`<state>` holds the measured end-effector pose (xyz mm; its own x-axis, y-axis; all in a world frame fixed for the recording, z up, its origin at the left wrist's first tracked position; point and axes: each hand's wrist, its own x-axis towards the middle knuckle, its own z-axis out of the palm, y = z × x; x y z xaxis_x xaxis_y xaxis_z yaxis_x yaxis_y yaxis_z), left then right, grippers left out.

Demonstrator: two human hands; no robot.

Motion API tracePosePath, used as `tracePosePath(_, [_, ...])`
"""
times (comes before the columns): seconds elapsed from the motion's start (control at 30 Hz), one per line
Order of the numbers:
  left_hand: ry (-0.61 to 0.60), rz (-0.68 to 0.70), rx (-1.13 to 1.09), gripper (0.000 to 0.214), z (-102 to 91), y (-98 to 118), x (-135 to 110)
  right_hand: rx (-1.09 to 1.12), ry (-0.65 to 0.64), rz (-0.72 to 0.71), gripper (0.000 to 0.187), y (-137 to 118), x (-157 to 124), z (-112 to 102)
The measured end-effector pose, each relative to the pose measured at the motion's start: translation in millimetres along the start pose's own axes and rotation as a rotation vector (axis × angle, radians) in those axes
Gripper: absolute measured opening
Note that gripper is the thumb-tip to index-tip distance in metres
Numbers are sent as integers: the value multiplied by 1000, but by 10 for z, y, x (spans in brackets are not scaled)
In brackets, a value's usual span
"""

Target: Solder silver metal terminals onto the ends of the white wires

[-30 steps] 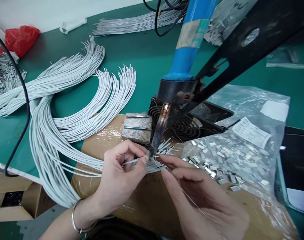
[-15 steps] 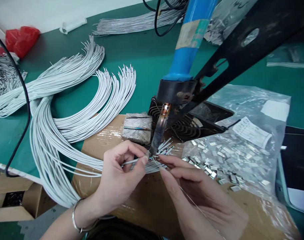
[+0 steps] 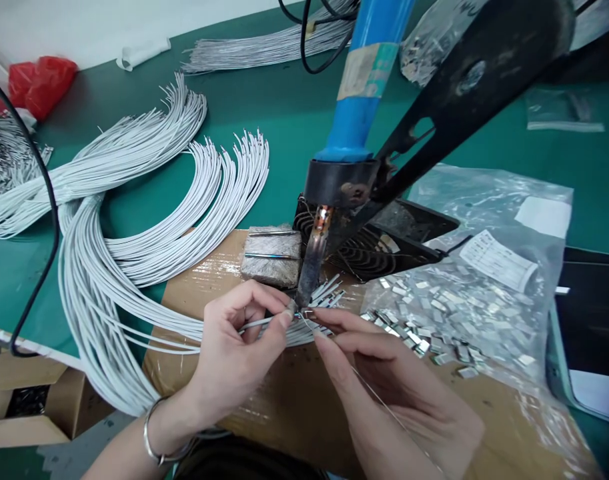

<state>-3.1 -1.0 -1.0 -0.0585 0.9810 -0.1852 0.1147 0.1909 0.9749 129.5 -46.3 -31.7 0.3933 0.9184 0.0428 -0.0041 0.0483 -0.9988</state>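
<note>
Two bare hands meet under a blue-handled soldering iron (image 3: 311, 267) at a workbench, the iron's tip angled down to a point just above their fingers. The left hand (image 3: 239, 350), a metal bangle (image 3: 154, 433) at its wrist, is closed in a firm pinch on a white wire (image 3: 264, 323), thumb and forefinger gripping near its end. That wire end sits at 12 o'clock from the left hand, touching or almost touching the iron's tip; at this angle, the exact contact cannot be told. The right hand (image 3: 389, 387) grasps a thin solder wire (image 3: 379, 407) between its fingertips, and the wire's end runs up to the same spot.

The rest of the wire's bundle (image 3: 109, 280) sweeps away at 9 o'clock in long white loops across the green tabletop (image 3: 304, 113). Short wire ends fan out at 1 o'clock over a cardboard sheet (image 3: 294, 407). At 12 o'clock, a rough block (image 3: 271, 260) carries two slim metal rods. At 3 o'clock, a clear plastic bag (image 3: 459, 307) holds loose metal tabs beside a printed label (image 3: 499, 260). A red plastic bag (image 3: 44, 87) lies far off at 10 o'clock.
</note>
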Motion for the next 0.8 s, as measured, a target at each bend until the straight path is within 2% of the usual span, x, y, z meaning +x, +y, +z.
tracePosePath(0.2, [0,-4,-16,12,-11,1,-14,-43,6,-27,15,-21,-25,4])
tracePosePath(0.33, [-3,-13,-14,12,-14,12,-9,-30,40,13,17,-49,-46,37])
tracePosePath(0.8, [-16,-49,-17,12,-1,25,9,-32,-8,-30,15,-2,-1,13])
